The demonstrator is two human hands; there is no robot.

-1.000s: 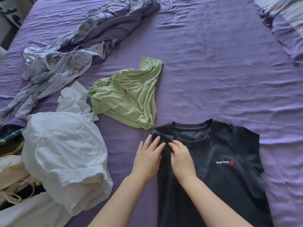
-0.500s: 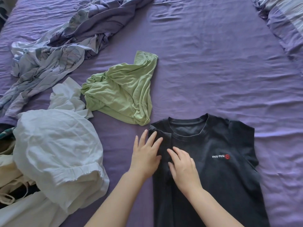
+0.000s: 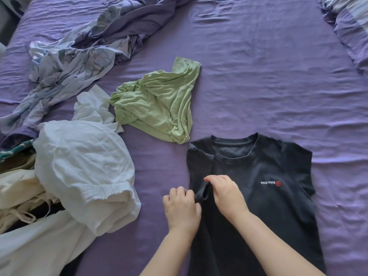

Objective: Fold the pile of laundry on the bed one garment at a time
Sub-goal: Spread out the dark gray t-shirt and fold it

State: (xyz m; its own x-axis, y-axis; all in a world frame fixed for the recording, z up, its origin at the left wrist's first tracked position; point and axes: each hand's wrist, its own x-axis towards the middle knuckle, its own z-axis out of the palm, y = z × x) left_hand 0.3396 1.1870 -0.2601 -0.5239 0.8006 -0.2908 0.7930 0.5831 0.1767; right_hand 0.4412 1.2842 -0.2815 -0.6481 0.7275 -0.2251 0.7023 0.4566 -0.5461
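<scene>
A black T-shirt (image 3: 268,206) with a small white and red logo lies flat on the purple bed, collar pointing away from me. Its left side is folded inward over the body. My left hand (image 3: 182,209) has curled fingers at the folded left edge and pinches the fabric there. My right hand (image 3: 227,194) sits just beside it, fingers curled on the sleeve opening of the same fold. A crumpled green garment (image 3: 159,102) lies beyond the shirt's left shoulder.
A heap of white and cream laundry (image 3: 75,172) fills the left foreground. A rumpled blue-patterned quilt (image 3: 79,50) stretches across the far left. A pillow (image 3: 352,22) sits at the far right corner. Purple sheet (image 3: 268,66) spreads beyond the shirt.
Both hands slid down from the shirt's left shoulder toward me along the folded edge. Their fingers went from flat and pressing to curled on the sleeve fabric.
</scene>
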